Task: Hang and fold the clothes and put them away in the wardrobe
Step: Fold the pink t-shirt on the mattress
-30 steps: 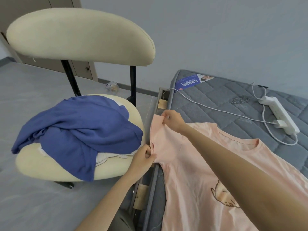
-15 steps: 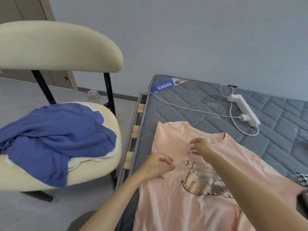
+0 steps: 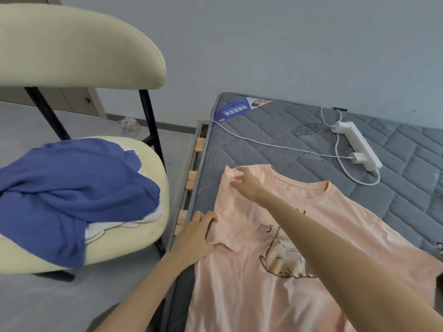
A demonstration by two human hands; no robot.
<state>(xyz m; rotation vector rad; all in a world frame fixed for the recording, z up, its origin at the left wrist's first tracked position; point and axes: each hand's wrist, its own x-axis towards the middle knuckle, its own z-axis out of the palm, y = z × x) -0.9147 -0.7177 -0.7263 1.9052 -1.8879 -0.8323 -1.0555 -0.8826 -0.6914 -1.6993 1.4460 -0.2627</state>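
Shirt (image 3: 239,295) in pink lies face up on the grey mattress (image 3: 275,133), with its cat picture showing. One sleeve is folded in over the chest. The left hand (image 3: 195,238) lies flat, fingers straight, on the edge of that sleeve. The right hand (image 3: 247,185) is at the shoulder, fingers loose and spread. A blue top (image 3: 72,188) sits on the cream chair (image 3: 72,49) beside the mattress.

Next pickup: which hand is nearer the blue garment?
Left. Left hand touches the shirt's folded sleeve beside the chair with the blue garment; right hand is farther, over the shoulder.
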